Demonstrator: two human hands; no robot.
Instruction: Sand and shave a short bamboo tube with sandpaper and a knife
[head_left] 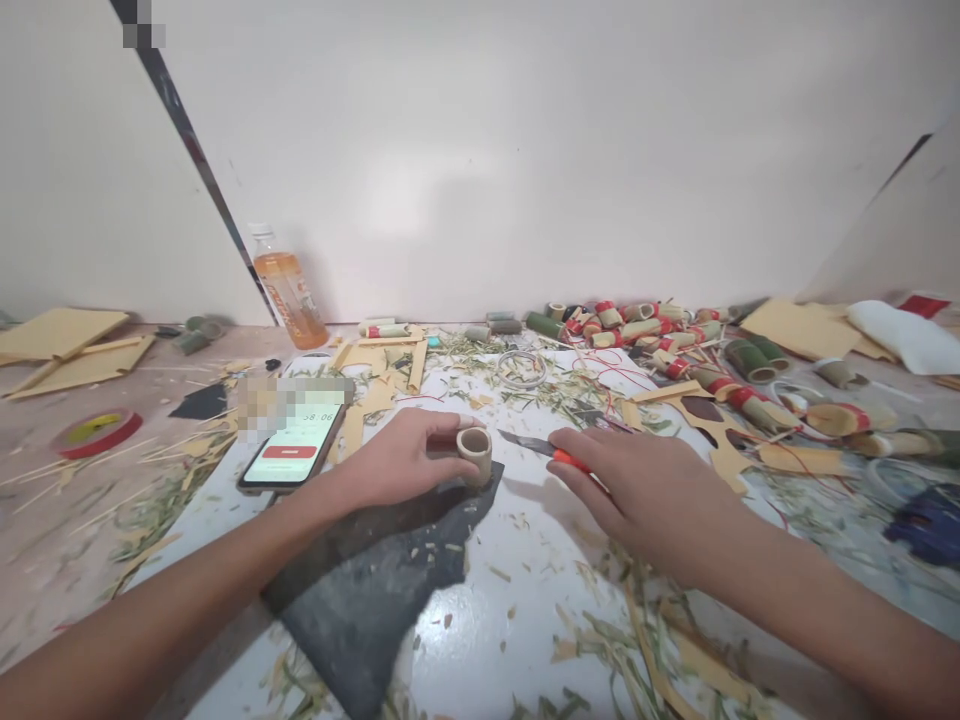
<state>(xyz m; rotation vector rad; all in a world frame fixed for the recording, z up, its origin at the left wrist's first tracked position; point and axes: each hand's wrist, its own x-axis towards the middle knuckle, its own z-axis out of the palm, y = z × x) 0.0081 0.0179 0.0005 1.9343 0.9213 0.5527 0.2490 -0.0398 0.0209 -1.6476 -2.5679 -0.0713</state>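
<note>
A short piece of bamboo tube stands nearly upright with its open end toward me, pinched between the thumb and fingers of my left hand. Under it lies a torn dark sheet sprinkled with small chips. My right hand is wrapped around the orange handle of a utility knife. Its blade points left toward the tube and is apart from it. The white board beneath both hands carries green and tan shavings.
At left are a lit phone, a red tape roll and a bottle of orange drink. Several bamboo pieces with red bands are heaped at the back right. Tan cardboard lies far left; a white wall rises behind.
</note>
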